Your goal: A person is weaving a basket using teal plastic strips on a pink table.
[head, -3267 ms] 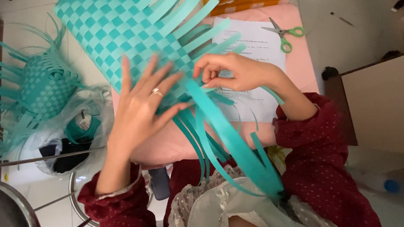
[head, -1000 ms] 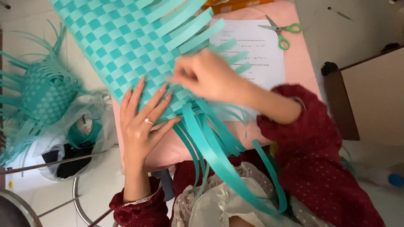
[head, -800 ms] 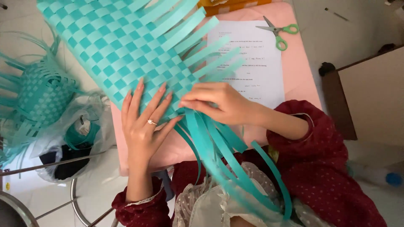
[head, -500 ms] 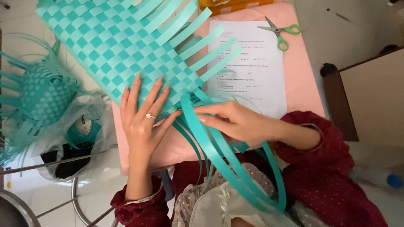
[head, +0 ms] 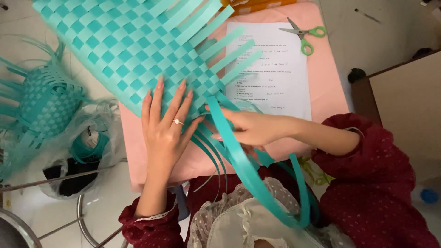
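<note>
Nearest you, your right hand point(head: 255, 128) pinches a loose strip point(head: 239, 156) at the mat's point(head: 124, 50) near edge; pull too hard and it could kink or drag the weave loose. Your left hand point(head: 165, 126) lies flat and open on that edge; lift it and the mat may slide across the pink table point(head: 326, 92). The mat is a teal checkered weave with free ends fanning out, scissors point(head: 305, 34) beyond it.

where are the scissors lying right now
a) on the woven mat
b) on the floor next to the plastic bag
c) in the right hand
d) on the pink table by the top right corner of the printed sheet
d: the green-handled scissors lie on the pink table, their blades overlapping the top right corner of the printed sheet, away from the left hand, the right hand and the woven mat.
</note>
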